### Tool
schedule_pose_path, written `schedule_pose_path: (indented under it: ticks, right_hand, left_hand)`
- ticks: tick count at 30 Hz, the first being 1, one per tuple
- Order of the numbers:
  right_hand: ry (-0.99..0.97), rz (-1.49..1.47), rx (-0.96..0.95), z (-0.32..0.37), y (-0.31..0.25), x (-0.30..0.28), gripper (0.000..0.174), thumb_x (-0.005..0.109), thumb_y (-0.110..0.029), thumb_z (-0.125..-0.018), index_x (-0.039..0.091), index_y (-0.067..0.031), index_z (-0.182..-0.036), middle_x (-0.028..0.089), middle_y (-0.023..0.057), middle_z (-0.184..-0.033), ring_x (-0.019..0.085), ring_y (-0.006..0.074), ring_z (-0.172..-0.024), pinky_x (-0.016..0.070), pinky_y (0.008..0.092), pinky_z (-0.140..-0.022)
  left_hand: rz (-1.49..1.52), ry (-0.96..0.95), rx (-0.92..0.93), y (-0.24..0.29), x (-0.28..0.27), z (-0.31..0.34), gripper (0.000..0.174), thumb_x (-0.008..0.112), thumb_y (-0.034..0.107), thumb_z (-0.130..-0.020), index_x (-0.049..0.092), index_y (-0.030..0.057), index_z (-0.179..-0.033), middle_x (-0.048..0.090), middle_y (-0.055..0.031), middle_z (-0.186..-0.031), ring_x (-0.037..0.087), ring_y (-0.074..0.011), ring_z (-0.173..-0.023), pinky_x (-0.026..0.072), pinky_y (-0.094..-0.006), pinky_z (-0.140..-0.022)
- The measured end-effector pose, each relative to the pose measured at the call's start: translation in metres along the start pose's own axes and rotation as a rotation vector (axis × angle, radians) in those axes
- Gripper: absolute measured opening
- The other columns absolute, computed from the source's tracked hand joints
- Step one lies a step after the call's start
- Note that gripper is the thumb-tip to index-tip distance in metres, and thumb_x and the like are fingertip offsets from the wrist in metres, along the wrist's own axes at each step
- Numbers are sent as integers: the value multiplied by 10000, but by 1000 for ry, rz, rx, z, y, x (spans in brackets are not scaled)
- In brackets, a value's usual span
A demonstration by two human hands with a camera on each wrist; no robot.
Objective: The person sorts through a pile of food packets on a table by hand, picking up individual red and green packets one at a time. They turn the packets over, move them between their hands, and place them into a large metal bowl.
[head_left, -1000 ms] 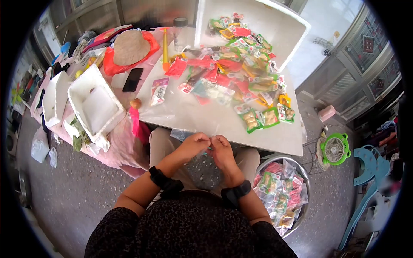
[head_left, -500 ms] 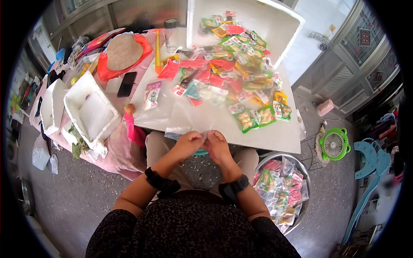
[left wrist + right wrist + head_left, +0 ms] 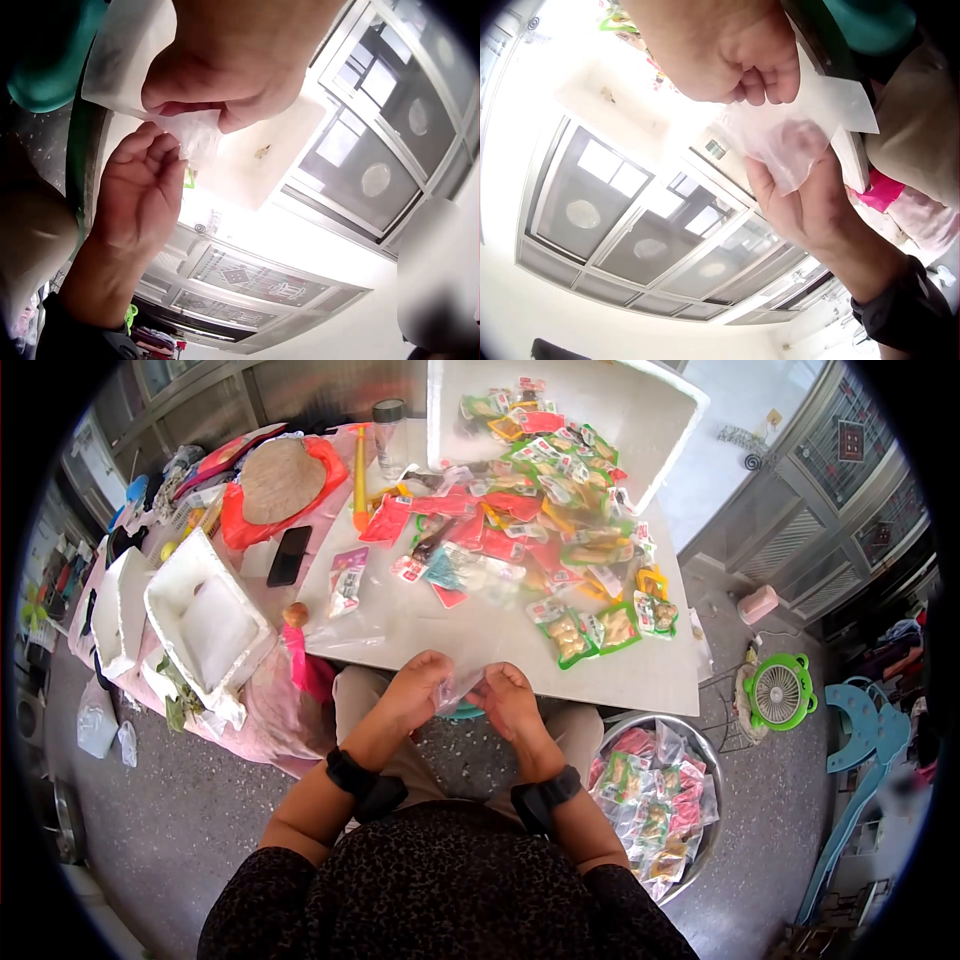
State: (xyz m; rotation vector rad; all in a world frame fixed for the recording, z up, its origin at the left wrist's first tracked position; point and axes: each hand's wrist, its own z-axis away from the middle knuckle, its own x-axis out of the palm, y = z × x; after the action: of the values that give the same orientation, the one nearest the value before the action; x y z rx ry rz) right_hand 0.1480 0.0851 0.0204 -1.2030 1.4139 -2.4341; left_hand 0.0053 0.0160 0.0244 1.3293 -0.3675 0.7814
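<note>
A clear plastic bag (image 3: 458, 688) stretches between both hands at the table's near edge. My left hand (image 3: 416, 690) pinches its left side; my right hand (image 3: 510, 702) pinches the opposite side with curled fingers. In the left wrist view the thin, crumpled plastic (image 3: 199, 136) spans from the left hand (image 3: 232, 67) above to the right hand (image 3: 142, 187) below. The right wrist view shows the see-through film (image 3: 784, 142) lying over the left hand's fingertips. Beyond the hands, sealed food packets (image 3: 570, 635) with green edges lie on the white tabletop (image 3: 430, 625).
A heap of red, green and yellow packets (image 3: 520, 510) spills from a white foam box (image 3: 660, 430). A metal basin (image 3: 712, 830) of packets stands on the floor at right. Leftward are a phone (image 3: 290, 556), a smaller foam box (image 3: 215, 620) and a pink-tied bundle (image 3: 312, 660).
My hands have drawn apart, the left one moving left and slightly up. The clear bag now shows spread between them. The head view has shifted slightly.
</note>
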Motion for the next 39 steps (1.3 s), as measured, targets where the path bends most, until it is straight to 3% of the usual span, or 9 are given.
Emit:
schedule_pose_path:
  ticks: [6,7,14,18,19,25,31,34,39]
  right_hand:
    - [109,373,-322,-11,-7,11,157,434,-155,-856,513,-28,-806,538,25,-775,517,96,-698,452,228,-602]
    - [124,413,-370,-15,-4,14,160,437,-153,-852,517,-24,-803,536,22,-756,516,90,-684,448,224,-598]
    - [36,985,-367,-37,5,-27,138,512,-128,-764,522,-1,-817,552,137,-707,555,243,-645,436,309,-599]
    - [200,1223,-579,-33,-35,-39,146,514,-114,-739,526,0,-830,554,178,-767,540,315,-739,426,375,-624]
    - [267,1384,-816,-37,-46,-46,152,526,-114,-718,525,-1,-820,550,178,-783,526,328,-773,430,392,-646]
    - [442,1967,-552,-39,-66,-80,194,558,-166,-687,508,-8,-788,539,177,-839,519,356,-777,439,406,-671]
    - [249,1425,-328,-22,-70,-51,315,577,-202,-684,504,24,-893,508,211,-956,488,369,-893,425,420,-721]
    - [437,1634,-655,-34,-75,-71,365,568,-200,-694,481,8,-981,498,206,-999,468,365,-941,417,404,-755]
    - [403,1835,-223,-31,-74,-79,551,606,-340,-628,461,-47,-1072,488,163,-1045,475,319,-966,394,470,-773]
  left_hand:
    - [-1411,112,1301,59,62,20,41,509,50,-749,484,30,-775,516,-92,-690,501,-227,-614,405,-305,-565]
    - [-1510,80,1298,56,67,21,122,545,11,-689,478,27,-790,506,-136,-729,508,-303,-667,416,-372,-592]
    - [-1772,17,953,-7,9,-22,180,524,25,-639,504,41,-817,526,-130,-715,526,-305,-650,429,-379,-560]
    - [-1664,168,747,-33,-5,-35,196,498,38,-647,519,37,-842,534,-139,-743,528,-318,-672,431,-392,-578]
    - [-1648,194,709,-34,-4,-37,198,492,44,-649,522,35,-845,536,-140,-749,528,-320,-681,431,-395,-587]
    - [-1630,221,626,-37,-5,-47,173,470,87,-666,527,51,-825,534,-138,-753,525,-319,-694,423,-411,-601]
    - [-1651,230,589,-36,-2,-44,174,473,77,-660,535,43,-819,541,-136,-763,528,-314,-705,429,-400,-608]
    - [-1668,225,573,-36,0,-44,170,472,81,-664,531,43,-818,539,-135,-757,527,-313,-702,427,-403,-605]
    - [-1685,216,605,-38,-3,-47,146,473,100,-677,518,51,-807,527,-131,-733,522,-314,-688,418,-418,-595]
